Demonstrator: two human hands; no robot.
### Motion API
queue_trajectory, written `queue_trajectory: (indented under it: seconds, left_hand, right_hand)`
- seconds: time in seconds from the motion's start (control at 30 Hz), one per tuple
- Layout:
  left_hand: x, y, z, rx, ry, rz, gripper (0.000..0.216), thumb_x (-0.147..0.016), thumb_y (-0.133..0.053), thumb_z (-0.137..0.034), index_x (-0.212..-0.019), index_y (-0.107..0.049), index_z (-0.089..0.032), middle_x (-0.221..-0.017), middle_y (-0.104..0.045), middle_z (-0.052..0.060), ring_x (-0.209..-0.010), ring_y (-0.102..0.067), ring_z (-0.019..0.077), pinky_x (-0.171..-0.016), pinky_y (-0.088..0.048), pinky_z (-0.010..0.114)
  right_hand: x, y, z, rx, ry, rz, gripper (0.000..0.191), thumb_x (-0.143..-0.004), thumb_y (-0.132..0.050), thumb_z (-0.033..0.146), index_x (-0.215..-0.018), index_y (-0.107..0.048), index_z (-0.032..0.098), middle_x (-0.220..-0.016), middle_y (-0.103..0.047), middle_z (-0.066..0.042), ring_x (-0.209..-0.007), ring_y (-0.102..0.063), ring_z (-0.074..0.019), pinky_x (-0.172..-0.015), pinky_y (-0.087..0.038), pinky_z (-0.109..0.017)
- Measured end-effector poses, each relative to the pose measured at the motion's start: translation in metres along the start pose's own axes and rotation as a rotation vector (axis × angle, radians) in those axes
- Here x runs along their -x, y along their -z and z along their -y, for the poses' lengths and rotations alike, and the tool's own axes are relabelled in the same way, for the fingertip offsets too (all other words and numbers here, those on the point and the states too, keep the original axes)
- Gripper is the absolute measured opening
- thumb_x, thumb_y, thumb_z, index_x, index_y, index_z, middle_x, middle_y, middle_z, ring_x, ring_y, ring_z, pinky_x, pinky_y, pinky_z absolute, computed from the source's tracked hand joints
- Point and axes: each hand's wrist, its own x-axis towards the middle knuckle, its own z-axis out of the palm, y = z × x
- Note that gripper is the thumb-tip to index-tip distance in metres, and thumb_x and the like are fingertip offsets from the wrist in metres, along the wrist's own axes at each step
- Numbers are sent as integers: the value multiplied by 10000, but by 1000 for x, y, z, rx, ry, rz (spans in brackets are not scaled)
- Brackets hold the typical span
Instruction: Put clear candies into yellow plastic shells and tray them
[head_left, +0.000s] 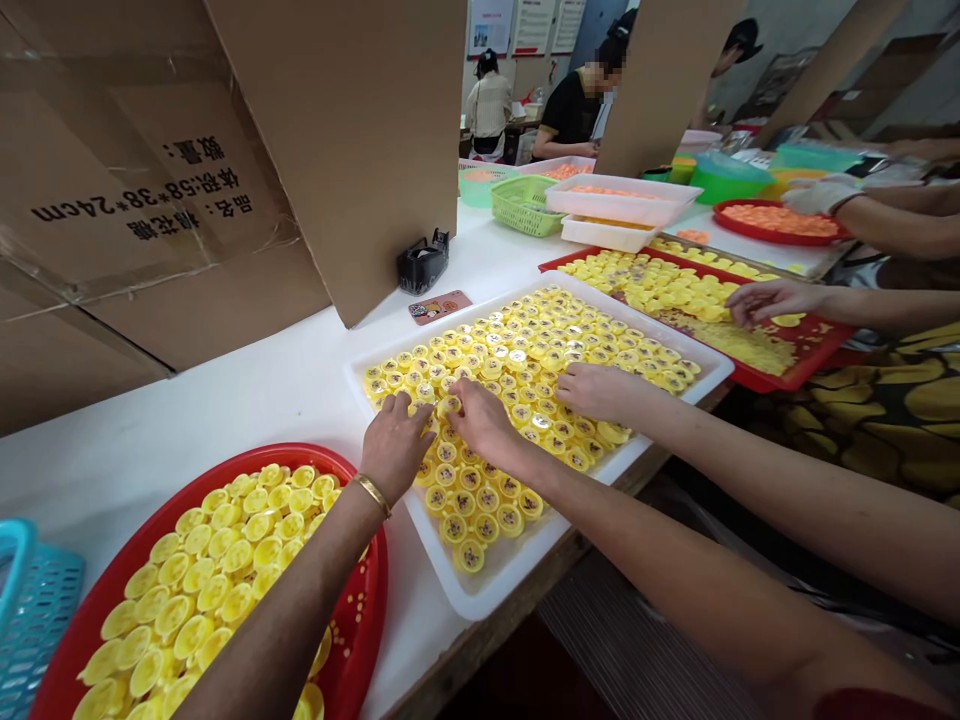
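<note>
My left hand, wearing a gold bangle, is over the left side of a white tray. Its fingers are bent and apart, and I make out nothing between them. Close beside it, my right hand pinches a small yellow cup with a printed round top; its fingers partly cover the cup. Many similar yellow cups fill the tray, some with glossy tops. Under my left forearm sits a round red tray holding yellow cups without visible prints.
A co-worker's hand reaches into the white tray from the right; another hand is over a red rectangular tray. Cardboard boxes stand behind. A tape dispenser, pink card and blue basket are nearby.
</note>
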Motion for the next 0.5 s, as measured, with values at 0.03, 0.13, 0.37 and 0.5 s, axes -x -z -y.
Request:
queue_trajectory:
  seconds: [0.03, 0.13, 0.37, 0.5]
  left_hand:
    - [0, 0, 0, -1, 0, -3, 327, -858, -581, -278, -1174, -626, -204, -1076, -533, 132, -1034, -499, 287, -856, -470, 386]
    - [2, 1, 0, 2, 2, -9, 310, -859, -574, -271, -1158, -630, -207, -1074, -531, 133, -1037, -495, 289, -849, -472, 389]
    - [2, -1, -1, 13, 0, -22, 300, -857, -569, -249, -1146, -640, -204, -1065, -529, 130, -1033, -497, 285, -854, -476, 389]
    - [4, -2, 0, 19, -6, -54, 294, -870, -551, -252, -1143, -646, -199, -1052, -531, 134, -1028, -504, 284, -855, -482, 394]
  right_hand:
    - [-1, -4, 3, -3, 12, 7, 269, -796, -631, 165, -1060, -582, 187, -1009, -646, -47, -845, -612, -153, -759, -436, -252]
    - [-8, -11, 7, -3, 24, 11, 255, -793, -613, 131, -1042, -588, 177, -1004, -636, -54, -868, -601, -160, -758, -428, -251]
    - [-9, -13, 6, 14, 54, -12, 251, -818, -578, 139, -1061, -602, 196, -1040, -601, -51, -878, -596, -158, -765, -428, -247]
    - [-2, -7, 7, 33, 72, -25, 283, -818, -602, 156, -1094, -596, 213, -1084, -593, -47, -857, -606, -155, -757, -442, -243]
